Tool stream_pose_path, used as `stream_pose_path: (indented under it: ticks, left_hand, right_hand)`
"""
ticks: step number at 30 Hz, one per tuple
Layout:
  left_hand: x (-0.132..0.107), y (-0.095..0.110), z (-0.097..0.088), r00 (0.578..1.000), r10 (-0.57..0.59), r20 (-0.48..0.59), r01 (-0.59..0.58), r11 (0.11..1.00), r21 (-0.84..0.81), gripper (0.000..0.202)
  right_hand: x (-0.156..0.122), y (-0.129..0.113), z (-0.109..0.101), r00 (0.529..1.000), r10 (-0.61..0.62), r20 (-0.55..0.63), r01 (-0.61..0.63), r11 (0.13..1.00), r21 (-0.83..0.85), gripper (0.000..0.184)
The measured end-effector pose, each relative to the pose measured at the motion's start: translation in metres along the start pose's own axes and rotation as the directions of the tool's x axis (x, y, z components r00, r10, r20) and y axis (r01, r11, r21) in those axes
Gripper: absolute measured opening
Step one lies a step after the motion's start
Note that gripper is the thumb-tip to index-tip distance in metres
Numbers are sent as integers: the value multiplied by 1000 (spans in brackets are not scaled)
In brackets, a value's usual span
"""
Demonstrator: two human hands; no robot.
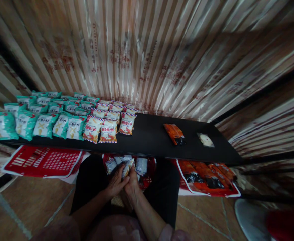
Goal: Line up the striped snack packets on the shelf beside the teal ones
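Observation:
Between my knees, my left hand point(117, 182) and my right hand point(132, 182) are close together around a small snack bag point(127, 168). The bag looks white and yellowish with a striped edge; its lower part is hidden by my fingers. Just beyond my hands sits a red basket point(152, 165) holding several snack bags point(141, 165), some showing pale silvery sides. On the black table above it, white and orange snack bags point(108, 130) with striped edges stand in rows. To their left are rows of teal and white snack bags point(44, 125).
An orange and black packet point(174, 134) and a small clear packet point(205, 140) lie on the right of the black table point(147, 137). Below, a red basket point(187, 187) holds orange packets point(207, 174). Another red basket point(44, 160) is at left. Striped sheeting point(147, 57) hangs behind.

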State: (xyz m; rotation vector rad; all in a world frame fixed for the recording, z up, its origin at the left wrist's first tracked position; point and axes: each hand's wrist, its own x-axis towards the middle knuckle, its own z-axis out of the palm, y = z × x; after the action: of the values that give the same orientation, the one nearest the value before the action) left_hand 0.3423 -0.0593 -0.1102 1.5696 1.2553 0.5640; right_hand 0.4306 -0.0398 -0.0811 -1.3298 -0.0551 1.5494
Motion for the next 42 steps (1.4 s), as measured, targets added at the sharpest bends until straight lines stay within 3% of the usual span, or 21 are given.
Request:
stream_pose_path:
  ticks: [5,12,15,18,20,22,26,29,32,38,40,42]
  left_hand:
    - [-1,5,-5,999,37,-29,-36,999,16,65]
    - [1,10,3,990,30,-137,-4,982,188,54]
    - [2,14,3,989,37,-144,-6,978,209,52]
    - [2,21,-3,991,39,-126,-12,978,210,49]
    - [2,28,-8,993,41,-113,-17,980,200,49]
    - [2,35,-12,992,55,-111,-34,983,182,48]
    - [3,46,-19,991,88,-99,-72,984,162,45]
    - [3,51,-24,996,73,-59,-63,985,159,44]
    - [3,56,-29,996,82,-22,-78,986,149,41]
    - [5,62,-41,994,84,65,-95,979,183,37]
    - [7,63,-45,994,52,95,-72,974,216,36]
    - [9,64,-49,993,39,113,-66,968,243,35]
  right_hand:
    - [0,0,-2,998,54,-44,-51,997,61,37]
    - [-1,5,-2,989,95,-111,-78,986,148,28]
    - [1,7,-6,988,3,-153,7,998,63,22]
    - [6,7,-13,969,-130,-210,103,985,-136,16]
    - [9,4,-16,944,-245,-222,180,944,-276,23]
    - [9,0,-18,908,-379,-176,282,867,-411,35]
    - [4,-7,-18,810,-586,30,467,613,-637,44]
    - [1,-9,-22,742,-655,143,539,455,-709,44]
    - [1,-10,-29,694,-677,244,597,352,-720,39]
    - [-2,-17,-33,648,-669,365,689,309,-656,30]
    - [-6,-22,-32,667,-628,402,704,353,-617,26]
    - [-10,-27,-31,720,-564,404,681,467,-563,19]
